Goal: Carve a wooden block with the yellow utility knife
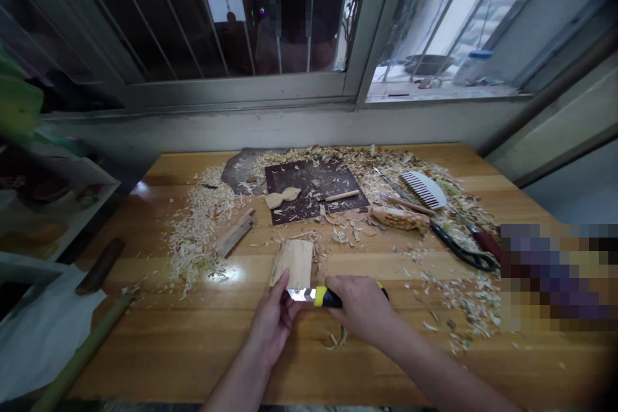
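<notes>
My left hand [274,322] grips the near end of a flat, pale wood block [295,261], its thumb along the block's left side. In my right hand [362,306] is a black and yellow utility knife [329,297], fingers wrapped round its handle. The knife's silver blade end points left and lies across the near end of the block, close to my left fingers. Where exactly the edge meets the wood I cannot tell. Behind the block, a carved bow-shaped wood piece [282,197] rests at the edge of a dark square mat [313,174].
Shavings [197,219] lie heaped around the wooden table [164,347]. A split wood piece [235,233] is left of the block. At right are a rough wood chunk [400,219], a white comb [425,190] and a black-handled tool [463,250]. A long stick [87,347] lies at left.
</notes>
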The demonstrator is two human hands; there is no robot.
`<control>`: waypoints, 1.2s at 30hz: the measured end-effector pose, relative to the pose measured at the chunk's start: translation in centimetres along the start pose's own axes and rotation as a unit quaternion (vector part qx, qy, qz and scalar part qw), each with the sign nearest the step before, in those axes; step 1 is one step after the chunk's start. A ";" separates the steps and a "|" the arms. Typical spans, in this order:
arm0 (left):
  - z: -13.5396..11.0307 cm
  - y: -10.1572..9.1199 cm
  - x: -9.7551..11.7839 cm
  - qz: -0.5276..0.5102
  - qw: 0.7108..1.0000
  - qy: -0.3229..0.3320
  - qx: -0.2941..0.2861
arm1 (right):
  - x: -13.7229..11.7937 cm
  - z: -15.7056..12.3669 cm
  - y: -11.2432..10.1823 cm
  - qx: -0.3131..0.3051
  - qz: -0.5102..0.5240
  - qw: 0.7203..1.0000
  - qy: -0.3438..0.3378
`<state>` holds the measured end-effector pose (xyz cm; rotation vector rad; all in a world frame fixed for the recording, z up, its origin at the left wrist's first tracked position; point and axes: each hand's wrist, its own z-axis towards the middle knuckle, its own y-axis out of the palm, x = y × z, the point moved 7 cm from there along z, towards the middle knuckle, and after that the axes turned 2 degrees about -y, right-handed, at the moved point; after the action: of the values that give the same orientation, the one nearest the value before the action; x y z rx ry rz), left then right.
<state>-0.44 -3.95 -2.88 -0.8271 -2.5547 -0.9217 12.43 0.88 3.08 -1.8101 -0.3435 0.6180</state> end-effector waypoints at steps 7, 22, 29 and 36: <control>-0.2 0.1 -0.1 0.007 1.000 0.013 -0.023 | 2.0 1.4 -0.8 0.001 -0.039 0.999 0.028; -0.4 0.1 -0.1 -0.038 0.999 -0.026 -0.010 | 1.2 0.9 -0.5 0.004 -0.025 1.000 0.003; -0.5 -0.2 -0.2 -0.060 0.998 -0.022 0.000 | 1.1 1.0 -0.7 -0.012 -0.017 0.999 -0.026; -0.6 0.0 -0.2 -0.069 0.997 -0.035 -0.009 | 1.2 1.0 -1.0 -0.009 -0.039 0.999 -0.007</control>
<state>-0.22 -4.42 -2.48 -0.7067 -2.6955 -0.9740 12.91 2.55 3.53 -1.8013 -0.4289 0.5740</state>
